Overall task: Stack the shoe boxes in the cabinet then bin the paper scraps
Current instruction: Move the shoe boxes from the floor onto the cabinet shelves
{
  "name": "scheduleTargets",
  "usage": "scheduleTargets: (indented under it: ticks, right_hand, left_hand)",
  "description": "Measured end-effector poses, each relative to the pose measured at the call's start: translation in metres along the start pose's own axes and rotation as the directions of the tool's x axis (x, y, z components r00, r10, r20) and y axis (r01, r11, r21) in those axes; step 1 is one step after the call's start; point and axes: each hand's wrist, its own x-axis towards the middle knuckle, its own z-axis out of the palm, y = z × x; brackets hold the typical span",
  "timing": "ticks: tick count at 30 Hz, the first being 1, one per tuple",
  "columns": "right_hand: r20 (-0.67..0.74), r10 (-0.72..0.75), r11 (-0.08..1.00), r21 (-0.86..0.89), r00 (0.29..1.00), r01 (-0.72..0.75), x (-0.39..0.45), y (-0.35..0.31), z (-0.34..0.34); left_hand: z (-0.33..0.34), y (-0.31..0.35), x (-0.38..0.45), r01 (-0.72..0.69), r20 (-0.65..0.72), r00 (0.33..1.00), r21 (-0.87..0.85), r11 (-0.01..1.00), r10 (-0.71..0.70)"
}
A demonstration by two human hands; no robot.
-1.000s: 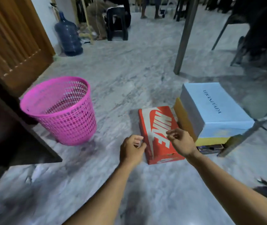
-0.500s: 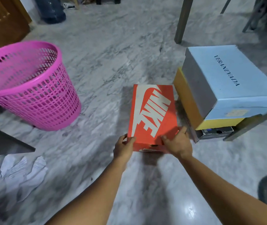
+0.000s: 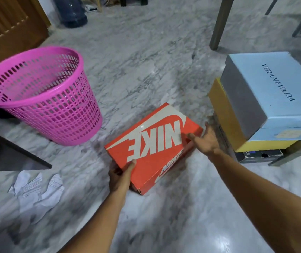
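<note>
An orange shoe box point(image 3: 155, 143) with a large white logo is held tilted just above the marble floor at the centre. My left hand point(image 3: 120, 177) grips its near left corner, thumb on the lid. My right hand point(image 3: 205, 141) presses against its right end with fingers spread. At the right stands a stack: a light blue shoe box point(image 3: 277, 92) on a yellow box point(image 3: 224, 114) over a black box point(image 3: 259, 156). Crumpled white paper scraps point(image 3: 38, 189) lie on the floor at the lower left. The pink mesh bin point(image 3: 43, 95) stands at the left.
A dark cabinet edge point(image 3: 9, 152) juts in at the left, beside a wooden door point(image 3: 9, 24). A blue water jug point(image 3: 71, 11) stands at the back. A table leg point(image 3: 219, 24) rises behind the stack and another slants at the far right.
The orange box has turned from lengthwise to slanted, and its near end has come up off the floor. My left hand moved to the near corner; my right hand slid to the far right end.
</note>
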Motion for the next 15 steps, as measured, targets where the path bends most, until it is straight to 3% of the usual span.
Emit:
scheduleTargets:
  ticks: [2, 7, 12, 15]
  right_hand:
    - [0.071, -0.011, 0.999, 0.037, 0.997, 0.009, 0.007, -0.004, 0.006]
    - [0.053, 0.090, 0.989, 0.115, 0.995, -0.096, -0.015, 0.022, 0.012]
    - [0.228, 0.108, 0.902, 0.387, 0.968, -0.192, -0.059, 0.042, 0.002]
    - [0.325, 0.090, 0.881, 0.415, 0.942, -0.227, -0.082, 0.035, -0.012]
  left_hand:
    - [-0.002, 0.001, -0.001, -0.003, -0.006, 1.000, -0.032, 0.999, 0.003]
    - [-0.026, 0.002, -0.003, 0.019, -0.080, 0.996, -0.081, 0.997, -0.026]
    - [-0.050, 0.007, -0.024, 0.007, -0.042, 0.999, -0.120, 0.993, -0.012]
    - [-0.064, 0.024, -0.045, 0.016, 0.002, 1.000, -0.180, 0.984, -0.016]
